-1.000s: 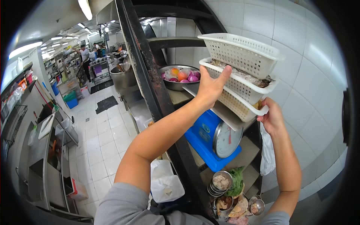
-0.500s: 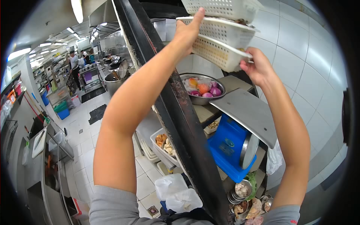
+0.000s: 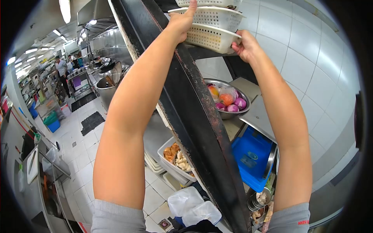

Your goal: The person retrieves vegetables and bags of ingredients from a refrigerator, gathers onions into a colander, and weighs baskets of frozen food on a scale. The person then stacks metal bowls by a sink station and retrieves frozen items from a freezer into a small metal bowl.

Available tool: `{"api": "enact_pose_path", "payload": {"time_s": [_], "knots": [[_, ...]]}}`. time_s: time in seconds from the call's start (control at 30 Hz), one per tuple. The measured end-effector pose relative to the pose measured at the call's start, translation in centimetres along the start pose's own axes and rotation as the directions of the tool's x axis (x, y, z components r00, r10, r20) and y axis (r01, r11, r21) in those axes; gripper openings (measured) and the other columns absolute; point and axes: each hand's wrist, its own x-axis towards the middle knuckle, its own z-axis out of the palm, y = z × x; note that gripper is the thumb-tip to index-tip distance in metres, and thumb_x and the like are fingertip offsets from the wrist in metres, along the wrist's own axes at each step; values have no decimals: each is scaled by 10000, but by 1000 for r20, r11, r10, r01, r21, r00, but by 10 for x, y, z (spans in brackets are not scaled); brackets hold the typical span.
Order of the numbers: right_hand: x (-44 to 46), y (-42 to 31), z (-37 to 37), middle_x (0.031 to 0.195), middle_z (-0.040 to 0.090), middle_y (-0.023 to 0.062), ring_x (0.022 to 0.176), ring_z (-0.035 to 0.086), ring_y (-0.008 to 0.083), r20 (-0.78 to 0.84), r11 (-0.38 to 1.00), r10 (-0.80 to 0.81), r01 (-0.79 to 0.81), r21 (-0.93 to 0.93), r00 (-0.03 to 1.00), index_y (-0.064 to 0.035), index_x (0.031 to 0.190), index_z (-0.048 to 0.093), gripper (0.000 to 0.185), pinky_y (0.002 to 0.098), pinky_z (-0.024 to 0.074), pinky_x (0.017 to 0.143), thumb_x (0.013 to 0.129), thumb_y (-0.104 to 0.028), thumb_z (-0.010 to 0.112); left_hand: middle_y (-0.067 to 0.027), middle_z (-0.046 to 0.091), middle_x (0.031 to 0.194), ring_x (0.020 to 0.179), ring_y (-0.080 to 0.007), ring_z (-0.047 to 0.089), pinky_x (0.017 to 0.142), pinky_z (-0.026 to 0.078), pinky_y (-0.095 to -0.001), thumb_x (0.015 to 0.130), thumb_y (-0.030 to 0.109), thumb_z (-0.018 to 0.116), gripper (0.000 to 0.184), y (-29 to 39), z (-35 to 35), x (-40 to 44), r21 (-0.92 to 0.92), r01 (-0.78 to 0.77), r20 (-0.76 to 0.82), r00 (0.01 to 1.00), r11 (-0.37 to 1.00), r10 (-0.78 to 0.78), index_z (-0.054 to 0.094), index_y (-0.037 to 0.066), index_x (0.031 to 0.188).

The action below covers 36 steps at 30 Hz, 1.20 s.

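At the top of the view, white perforated plastic baskets [image 3: 218,18] stand stacked, the uppermost cut off by the frame. My left hand [image 3: 182,24] grips the stack's left end, thumb up along the middle basket. On the right, my right hand [image 3: 246,47] pinches the rim end of the lowest basket [image 3: 211,37]. A dark shelf [image 3: 208,52] shows just under that basket; whether it rests there I cannot tell. Lower down, a steel bowl [image 3: 248,104] holds purple onions [image 3: 233,108] and an orange-red item in clear plastic.
A slanting black metal beam [image 3: 194,128] crosses between my arms. Right of it stands a blue scale [image 3: 252,155] with a steel platform [image 3: 261,114], near a white tiled wall [image 3: 307,58]. Food tubs [image 3: 167,163] sit lower left; people [image 3: 61,70] stand far back.
The stack and both hands have moved up and left in view, over the dark shelf. The bowl and scale appear further right and lower as the view shifts.
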Motion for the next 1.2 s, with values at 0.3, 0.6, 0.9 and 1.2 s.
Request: {"api": "enact_pose_path", "payload": {"time_s": [0.3, 0.6, 0.9, 1.2], "knots": [[40, 19, 57, 900, 605, 126, 584, 552, 158, -16, 998, -47, 46, -34, 999, 6, 1053, 593, 266, 273, 560, 481, 880, -156, 472, -220, 469, 1339, 1290, -243, 421, 1093, 305, -347, 902, 267, 651, 655, 24, 5, -174, 219, -263, 184, 957, 940, 225, 356, -83, 1371], [5, 24, 60, 1190, 520, 202, 769, 639, 208, 51, 990, -19, 12, 138, 998, 32, 1327, 377, 562, 333, 573, 612, 916, -307, 559, -184, 435, 1409, 1309, -269, 434, 1054, 357, -384, 825, 124, 709, 580, 24, -49, -340, 316, -177, 422, 906, 932, 29, 461, -2, 1333], [-308, 77, -42, 1060, 647, 95, 842, 658, 168, 818, 719, -93, 606, -339, 568, -44, 1148, 572, 319, 293, 529, 746, 865, -150, 676, -126, 636, 1135, 1055, -209, 619, 936, 485, -359, 895, 26, 614, 374, -14, -113, -445, 156, 492, 544, 681, 856, -491, 511, -5, 1253], [-617, 262, -248, 1123, 624, 247, 1038, 593, 424, -45, 310, 656, -323, -894, 753, -43, 1337, 445, 605, 476, 469, 901, 866, -390, 599, -134, 647, 1110, 1028, -203, 628, 938, 471, -334, 909, 33, 577, 376, -43, -16, -533, 318, 772, 726, 175, 550, -666, 483, -10, 1271]]}}
